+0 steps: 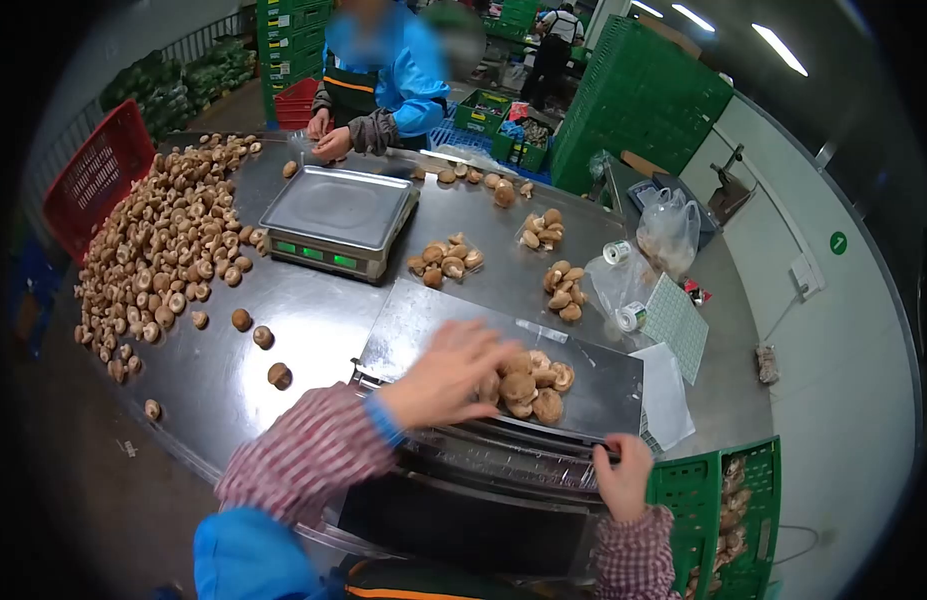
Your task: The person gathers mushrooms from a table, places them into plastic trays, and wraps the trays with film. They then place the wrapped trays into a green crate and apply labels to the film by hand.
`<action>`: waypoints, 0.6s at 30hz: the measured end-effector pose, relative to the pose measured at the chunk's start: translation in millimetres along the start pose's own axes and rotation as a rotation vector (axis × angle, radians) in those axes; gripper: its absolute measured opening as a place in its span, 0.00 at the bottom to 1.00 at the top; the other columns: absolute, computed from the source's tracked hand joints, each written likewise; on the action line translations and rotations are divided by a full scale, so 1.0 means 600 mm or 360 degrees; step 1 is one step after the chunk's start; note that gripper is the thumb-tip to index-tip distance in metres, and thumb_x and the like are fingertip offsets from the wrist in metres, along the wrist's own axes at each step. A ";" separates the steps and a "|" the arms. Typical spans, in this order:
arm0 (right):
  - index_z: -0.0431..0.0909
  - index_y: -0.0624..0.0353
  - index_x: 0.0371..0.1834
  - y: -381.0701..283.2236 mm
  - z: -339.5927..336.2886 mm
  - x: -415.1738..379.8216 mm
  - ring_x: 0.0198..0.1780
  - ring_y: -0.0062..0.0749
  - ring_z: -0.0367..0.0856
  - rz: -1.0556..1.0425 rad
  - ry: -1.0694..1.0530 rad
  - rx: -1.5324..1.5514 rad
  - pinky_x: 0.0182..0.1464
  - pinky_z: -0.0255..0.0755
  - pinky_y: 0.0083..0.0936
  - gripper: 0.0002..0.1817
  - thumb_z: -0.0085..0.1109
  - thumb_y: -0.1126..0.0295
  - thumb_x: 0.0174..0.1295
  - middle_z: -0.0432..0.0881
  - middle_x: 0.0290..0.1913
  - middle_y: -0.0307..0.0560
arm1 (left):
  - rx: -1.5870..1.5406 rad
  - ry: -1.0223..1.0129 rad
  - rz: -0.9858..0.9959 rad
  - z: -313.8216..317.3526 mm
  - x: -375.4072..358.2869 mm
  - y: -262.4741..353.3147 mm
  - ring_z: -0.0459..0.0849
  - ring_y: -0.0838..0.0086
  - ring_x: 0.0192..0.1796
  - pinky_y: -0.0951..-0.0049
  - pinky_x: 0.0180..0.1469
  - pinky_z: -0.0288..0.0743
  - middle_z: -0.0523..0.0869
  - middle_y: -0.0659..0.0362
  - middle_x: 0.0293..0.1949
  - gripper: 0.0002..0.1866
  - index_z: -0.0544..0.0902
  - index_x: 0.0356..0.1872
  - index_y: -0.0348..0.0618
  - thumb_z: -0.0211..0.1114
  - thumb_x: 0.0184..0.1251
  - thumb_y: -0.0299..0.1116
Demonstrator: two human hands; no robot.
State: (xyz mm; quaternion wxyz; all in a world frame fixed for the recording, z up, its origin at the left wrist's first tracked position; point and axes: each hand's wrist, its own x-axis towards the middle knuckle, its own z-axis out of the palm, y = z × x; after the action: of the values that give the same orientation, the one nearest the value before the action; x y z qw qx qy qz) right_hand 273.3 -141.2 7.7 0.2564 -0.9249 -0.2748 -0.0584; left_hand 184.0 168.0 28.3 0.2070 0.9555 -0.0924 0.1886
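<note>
My left hand (453,372), slightly blurred, reaches over the metal plate of the wrapping machine (413,325), its fingers spread at the left side of a cluster of brown mushrooms (531,385). At the plate's right front corner, my right hand (624,472) has its fingers bent on the machine's edge, by a strip of clear film (513,462). Beyond the plate lie small groups of mushrooms (446,262). Some fingertips of my left hand overlap the mushrooms, and whether they touch is unclear.
A big mushroom heap (173,240) spills from a red crate (103,180) at left. A scale (338,215) stands mid-table. Across it, a person in blue (383,90) handles something small. Green crates (718,510) stand lower right; plastic bags (668,230) lie at right.
</note>
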 end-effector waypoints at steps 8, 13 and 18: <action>0.80 0.59 0.19 0.038 0.048 -0.052 0.32 0.40 0.71 -0.0055 -0.0072 -0.0511 0.36 0.61 0.37 0.21 0.65 0.49 0.46 0.73 0.24 0.47 | 0.0663 -0.0028 -0.0884 0.066 -0.157 0.062 0.73 0.62 0.37 0.61 0.46 0.61 0.79 0.54 0.22 0.24 0.83 0.19 0.37 0.65 0.49 0.53; 0.73 0.59 0.18 0.033 -0.020 -0.070 0.15 0.18 0.63 0.0963 -0.0724 0.1189 0.15 0.54 0.20 0.10 0.61 0.68 0.51 0.70 0.19 0.37 | -0.1012 -0.0312 -0.1464 0.001 -0.172 0.041 0.75 0.74 0.23 0.72 0.27 0.67 0.79 0.61 0.21 0.12 0.80 0.20 0.37 0.60 0.54 0.36; 0.60 0.51 0.12 0.100 -0.108 -0.169 0.14 0.19 0.56 0.1529 -0.1962 0.3162 0.13 0.51 0.17 0.21 0.37 0.60 0.64 0.58 0.13 0.35 | -0.3581 -0.0285 -0.1319 -0.038 -0.280 0.063 0.71 0.70 0.27 0.65 0.38 0.71 0.73 0.59 0.20 0.17 0.68 0.14 0.46 0.48 0.65 0.35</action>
State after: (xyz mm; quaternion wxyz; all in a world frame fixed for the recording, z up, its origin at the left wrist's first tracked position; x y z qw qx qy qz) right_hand 222.2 -265.6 11.8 0.6637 -0.2140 0.0892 0.7112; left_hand 13.6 160.5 -5.8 0.9629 0.2064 0.0950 -0.1457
